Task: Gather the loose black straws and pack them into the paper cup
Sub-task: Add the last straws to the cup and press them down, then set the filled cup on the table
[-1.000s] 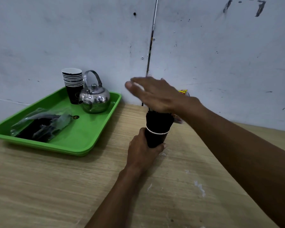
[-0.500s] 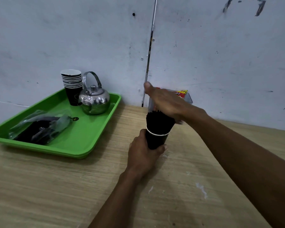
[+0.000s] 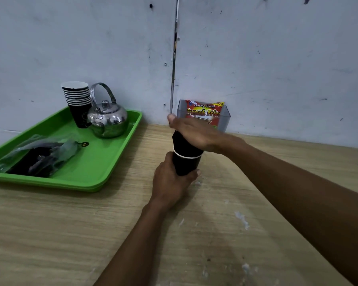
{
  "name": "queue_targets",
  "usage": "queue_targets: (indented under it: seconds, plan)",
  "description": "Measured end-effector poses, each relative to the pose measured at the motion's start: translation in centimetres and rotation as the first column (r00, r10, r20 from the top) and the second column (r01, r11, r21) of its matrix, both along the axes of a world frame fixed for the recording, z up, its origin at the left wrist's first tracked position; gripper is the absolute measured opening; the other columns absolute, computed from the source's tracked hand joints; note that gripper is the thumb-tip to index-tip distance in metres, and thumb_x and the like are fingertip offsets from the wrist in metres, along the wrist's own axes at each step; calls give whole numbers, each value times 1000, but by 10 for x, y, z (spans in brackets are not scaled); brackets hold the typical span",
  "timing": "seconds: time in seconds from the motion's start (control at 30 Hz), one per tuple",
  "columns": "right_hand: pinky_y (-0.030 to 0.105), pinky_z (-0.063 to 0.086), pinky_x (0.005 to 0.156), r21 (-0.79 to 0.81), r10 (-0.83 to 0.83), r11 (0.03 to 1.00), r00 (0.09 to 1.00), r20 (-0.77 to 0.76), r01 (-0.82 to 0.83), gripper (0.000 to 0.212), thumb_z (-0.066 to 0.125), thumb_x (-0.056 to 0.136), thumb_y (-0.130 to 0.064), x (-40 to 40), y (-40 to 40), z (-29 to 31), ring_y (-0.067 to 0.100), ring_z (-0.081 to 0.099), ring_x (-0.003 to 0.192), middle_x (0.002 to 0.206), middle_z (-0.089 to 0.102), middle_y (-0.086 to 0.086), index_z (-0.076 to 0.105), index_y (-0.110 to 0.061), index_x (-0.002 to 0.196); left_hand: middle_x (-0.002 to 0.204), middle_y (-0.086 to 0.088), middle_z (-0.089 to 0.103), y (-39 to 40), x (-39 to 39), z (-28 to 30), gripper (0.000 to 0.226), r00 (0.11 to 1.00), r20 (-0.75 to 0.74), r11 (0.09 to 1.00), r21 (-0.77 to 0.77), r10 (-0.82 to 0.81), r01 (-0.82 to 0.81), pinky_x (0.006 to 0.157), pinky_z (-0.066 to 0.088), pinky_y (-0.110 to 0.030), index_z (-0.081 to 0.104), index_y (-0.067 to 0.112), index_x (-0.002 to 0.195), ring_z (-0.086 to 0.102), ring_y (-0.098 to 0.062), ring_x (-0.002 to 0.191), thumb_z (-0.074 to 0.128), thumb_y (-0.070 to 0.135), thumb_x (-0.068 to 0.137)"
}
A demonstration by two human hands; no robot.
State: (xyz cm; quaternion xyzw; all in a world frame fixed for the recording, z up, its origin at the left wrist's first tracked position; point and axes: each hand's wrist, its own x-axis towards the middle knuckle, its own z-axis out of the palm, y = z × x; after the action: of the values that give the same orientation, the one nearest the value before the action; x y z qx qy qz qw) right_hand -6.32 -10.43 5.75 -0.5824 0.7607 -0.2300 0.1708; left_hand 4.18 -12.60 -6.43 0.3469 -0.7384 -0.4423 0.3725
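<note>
The left hand (image 3: 172,178) wraps its fingers round the paper cup (image 3: 186,165) standing on the counter (image 3: 74,230); the right hand (image 3: 191,134), fingers flat together, presses the straws (image 3: 181,142) below them; uneven pressure may tip the cup or buckle straws.

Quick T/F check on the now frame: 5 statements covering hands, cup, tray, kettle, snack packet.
1. The left hand grips the paper cup low on its side. True.
2. The right hand rests flat on top of the black straws in the cup. True.
3. The kettle stands on the bare table. False: it stands on the green tray.
4. The stack of cups lies tipped over. False: it stands upright beside the kettle.
5. The French Fries packet sits in a clear box by the wall. True.
</note>
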Motion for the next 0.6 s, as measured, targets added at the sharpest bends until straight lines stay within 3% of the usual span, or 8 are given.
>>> queue_targets:
  seconds: [0.1, 0.17, 0.2, 0.27, 0.37, 0.47, 0.6]
  plan:
    - [34, 32, 95, -90, -21, 996, 998, 54, 26, 58, 20, 98, -63, -7, 11, 10, 20, 46, 125, 129, 57, 0, 59, -27, 121, 111, 7, 67, 2, -1, 3, 69, 1000, 25, 1000, 2, -7, 7, 86, 54, -41, 53, 21, 121, 64, -17, 102, 86, 40, 64]
    - [36, 39, 94, -116, -47, 992, 998, 39, 52, 45, 23, 99, -60, -11, 24, 15, 19, 50, 106, 103, 56, -5, 56, -30, 93, 120, 5, 64, 4, 1, 6, 90, 997, 70, 1000, 13, -20, 20, 90, 53, -41, 46, 24, 130, 62, -17, 108, 90, 44, 54]
    - [38, 41, 98, -121, -45, 991, 998, 52, 51, 48, 24, 99, -59, -12, 32, 18, 19, 52, 103, 100, 57, -5, 59, -27, 92, 127, 4, 62, 5, 2, 8, 105, 997, 65, 999, 31, -32, 30, 94, 52, -43, 39, 24, 137, 60, -18, 114, 91, 45, 48]
    - [41, 39, 106, -116, -46, 992, 994, 97, 57, 53, 26, 100, -57, -13, 47, 21, 19, 54, 114, 117, 61, -3, 63, -23, 115, 144, -2, 51, 5, 5, 8, 130, 999, 7, 993, 110, -41, 40, 104, 47, -47, 25, 29, 149, 51, -20, 130, 92, 46, 40]
    - [35, 36, 107, -100, -42, 994, 996, 75, 50, 57, 26, 101, -55, -11, 76, 26, 21, 50, 128, 139, 55, 4, 54, -19, 135, 153, -9, 39, 11, 13, 12, 141, 999, -19, 985, 168, -32, 35, 112, 39, -46, 14, 26, 154, 40, -22, 139, 87, 47, 36]
    - [25, 30, 91, -85, -65, 994, 997, 44, 69, 55, 26, 103, -51, -6, 103, 30, 18, 45, 130, 145, 50, 3, 49, -17, 141, 145, -10, 49, 21, 22, 14, 135, 999, 47, 992, 124, -28, 22, 106, 44, -44, 18, 17, 154, 49, -24, 132, 87, 47, 41]
    - [27, 32, 91, -84, -109, 990, 990, 87, 116, 52, 32, 103, -48, -9, 129, 18, 25, 46, 133, 145, 50, 7, 48, -17, 141, 141, -12, 54, 32, 21, 15, 119, 996, 92, 991, 132, 6, -18, 103, 47, -43, 22, 11, 152, 55, -27, 125, 93, 28, 57]
